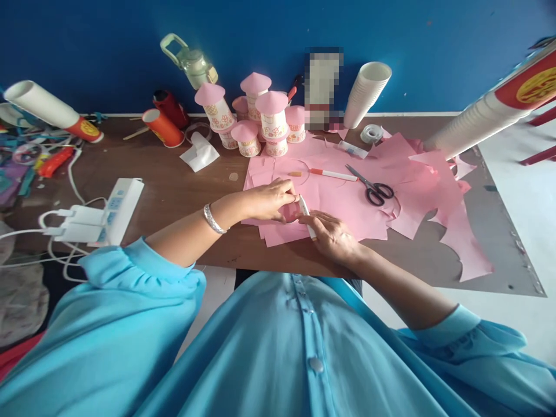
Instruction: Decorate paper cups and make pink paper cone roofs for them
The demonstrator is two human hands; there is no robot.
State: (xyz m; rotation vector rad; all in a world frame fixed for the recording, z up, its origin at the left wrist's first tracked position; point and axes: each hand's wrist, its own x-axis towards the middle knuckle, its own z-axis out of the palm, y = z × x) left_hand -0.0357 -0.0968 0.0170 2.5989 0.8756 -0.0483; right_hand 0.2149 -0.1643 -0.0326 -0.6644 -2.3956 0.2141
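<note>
My right hand point(334, 234) is closed around a slim white tube point(306, 209) with a pointed end, which tilts up over the pink paper point(330, 197). Close to the tube's upper end is my left hand point(273, 200), its fingers curled in a pinch. What those fingers hold, perhaps a bit of pink paper, is too small and hidden to make out. Beyond my hands lie a white marker point(341, 175) with an orange end and a short orange-brown cap point(295, 174). Black-handled scissors point(373, 188) rest on the paper to the right.
Decorated cup towers point(271, 116) with pink cone roofs stand behind the paper. Stacked white cups point(368, 92), a tape roll point(372, 134) and a small glue tube point(353, 150) are back right. On the left are a power strip point(124, 211), an orange cup point(163, 127) and a bottle point(193, 63).
</note>
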